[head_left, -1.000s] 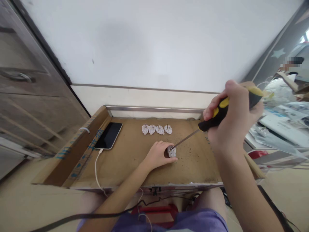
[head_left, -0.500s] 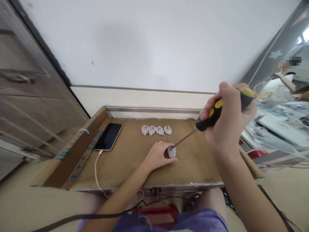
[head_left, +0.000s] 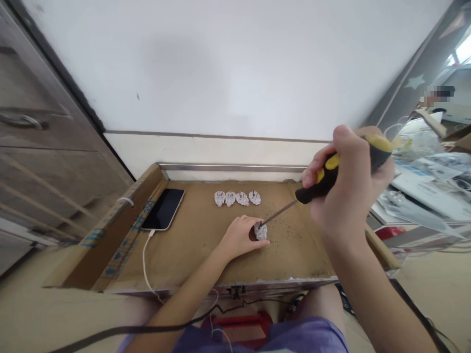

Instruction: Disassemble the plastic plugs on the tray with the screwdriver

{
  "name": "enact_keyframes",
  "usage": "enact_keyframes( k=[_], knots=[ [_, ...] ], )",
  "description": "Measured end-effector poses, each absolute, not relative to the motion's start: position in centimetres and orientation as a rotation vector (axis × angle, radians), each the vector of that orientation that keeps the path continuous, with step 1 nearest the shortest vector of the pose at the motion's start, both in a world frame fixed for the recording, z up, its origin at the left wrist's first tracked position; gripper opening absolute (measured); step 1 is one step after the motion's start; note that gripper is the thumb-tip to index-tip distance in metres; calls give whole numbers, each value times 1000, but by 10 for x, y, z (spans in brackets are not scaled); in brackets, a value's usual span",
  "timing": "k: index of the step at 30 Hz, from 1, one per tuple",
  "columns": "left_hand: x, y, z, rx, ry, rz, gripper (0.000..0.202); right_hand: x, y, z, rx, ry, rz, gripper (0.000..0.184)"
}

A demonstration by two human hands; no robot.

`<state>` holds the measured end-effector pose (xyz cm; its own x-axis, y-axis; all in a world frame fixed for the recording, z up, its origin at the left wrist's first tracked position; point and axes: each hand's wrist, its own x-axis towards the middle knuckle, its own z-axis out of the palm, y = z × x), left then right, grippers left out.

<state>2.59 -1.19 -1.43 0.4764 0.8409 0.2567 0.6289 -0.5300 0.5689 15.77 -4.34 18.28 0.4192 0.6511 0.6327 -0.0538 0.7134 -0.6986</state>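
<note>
My left hand [head_left: 245, 235] grips a small clear-and-white plastic plug piece [head_left: 261, 232] between thumb and fingers, down on the cardboard. In my right hand [head_left: 349, 181] is a screwdriver [head_left: 316, 189] with a black and yellow handle, its fist wrapped round the grip. The shaft slants down to the left, and its tip meets the top of the plug piece. Exactly what the tip touches is too small to make out. Beyond my left hand, several similar plug pieces [head_left: 230, 198] with metal pins stand in a row.
A phone [head_left: 164, 209] with a white charging cable [head_left: 144, 264] lies on the left of the cardboard tray [head_left: 191, 245]. Small dark specks dot the cardboard right of my left hand. A white wall panel [head_left: 235, 73] rises behind. Plastic bags and papers [head_left: 423, 181] crowd a surface at right.
The view has shifted slightly. Both hands keep their holds, and the screwdriver stays on the plug piece with its handle at nearly the same slant.
</note>
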Motion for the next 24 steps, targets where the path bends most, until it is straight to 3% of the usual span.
enact_keyframes(
  k=[24],
  knots=[
    [26, -11, -15, 2333, 1211, 725, 55, 163, -43, 182, -680, -992, 484, 31]
  ],
)
